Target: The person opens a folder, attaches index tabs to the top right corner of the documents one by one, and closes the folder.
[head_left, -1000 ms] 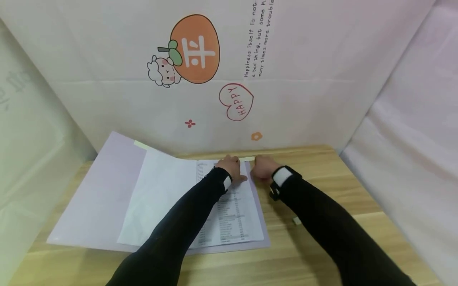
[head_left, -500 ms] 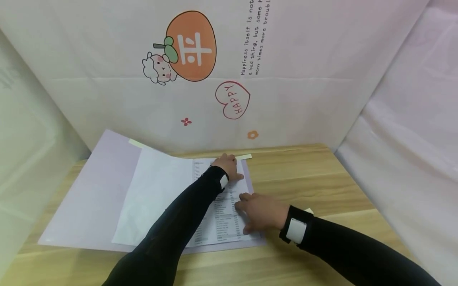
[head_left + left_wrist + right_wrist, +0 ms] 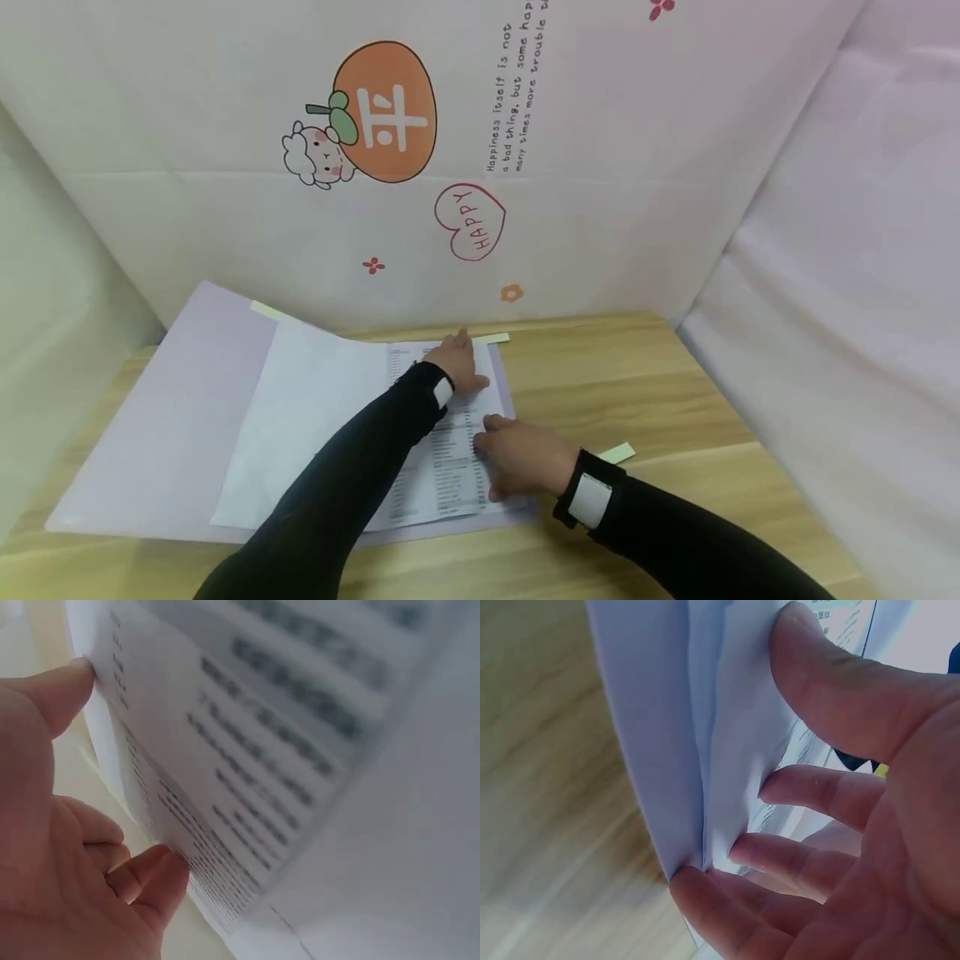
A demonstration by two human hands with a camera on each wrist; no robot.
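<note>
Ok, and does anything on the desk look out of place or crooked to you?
Yes: a pale strip near the right hand lies on the table, apart from the open folder. A second strip juts past the folder's upper right corner. No spill or damage shows.

Here we go, and I count two bare hands of mine in play, left grip (image 3: pixel 456 367) and right grip (image 3: pixel 525 454), two long black sleeves (image 3: pixel 330 475) (image 3: pixel 697 537), two black wristbands with white patches (image 3: pixel 443 392) (image 3: pixel 590 500)! One wooden table (image 3: pixel 592 375), one large lavender folder (image 3: pixel 150 458), and white printed paper (image 3: pixel 459 475), exact sheet count hidden. Pale-yellow flat strips (image 3: pixel 266 310) (image 3: pixel 491 338) (image 3: pixel 618 453): three! Now the printed figures: one orange fruit (image 3: pixel 385 67), one white cartoon sheep (image 3: pixel 318 158), one red outlined heart (image 3: pixel 470 225), two red flowers (image 3: pixel 373 265) (image 3: pixel 662 8), one orange flower (image 3: pixel 512 293), three lines of black lettering (image 3: pixel 517 108)!
</note>
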